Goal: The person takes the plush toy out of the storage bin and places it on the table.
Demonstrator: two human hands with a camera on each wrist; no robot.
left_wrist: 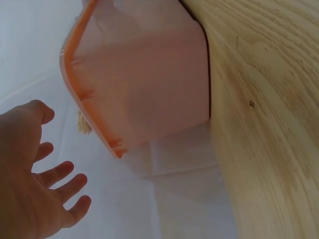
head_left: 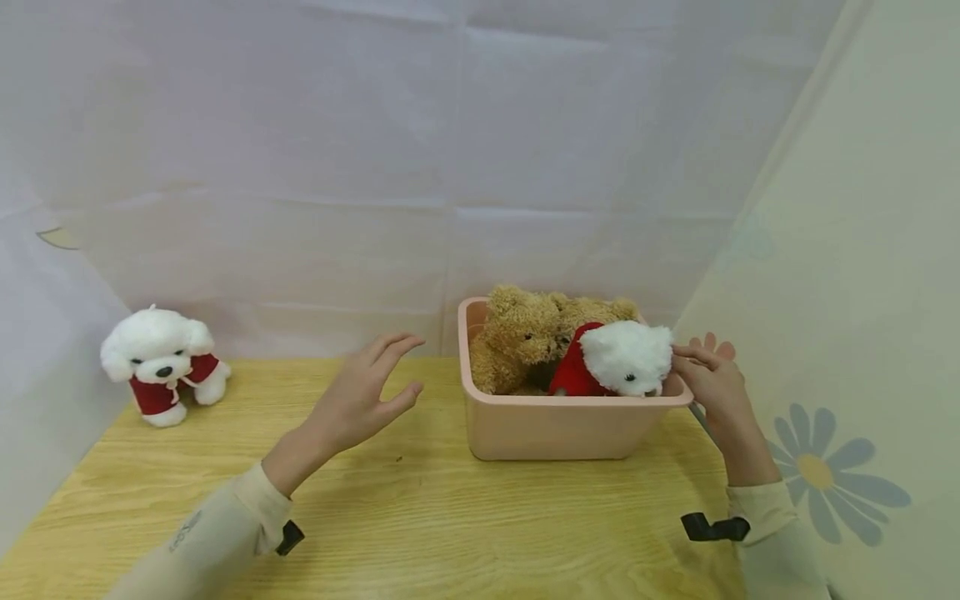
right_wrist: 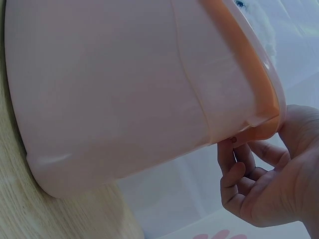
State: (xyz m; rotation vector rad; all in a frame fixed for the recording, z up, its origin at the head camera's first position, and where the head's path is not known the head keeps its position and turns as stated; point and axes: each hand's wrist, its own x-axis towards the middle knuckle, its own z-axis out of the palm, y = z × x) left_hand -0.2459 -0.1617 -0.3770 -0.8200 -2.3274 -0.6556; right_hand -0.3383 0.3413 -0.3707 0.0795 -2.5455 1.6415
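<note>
The left hand (head_left: pixel 356 402) is wide, thumb well apart from the fingers, holding nothing; it hangs left of the bin (head_left: pixel 551 429), apart from it; the right hand (head_left: pixel 720 400) grips the bin's rim at the right end, fingers curled beneath; the bin stands on the table (head_left: pixel 420 517); in it are two bears (head_left: pixel 517 333) and a white toy (head_left: pixel 628 354), its head toward the right; a dog (head_left: pixel 161 354) stands far left.
</note>
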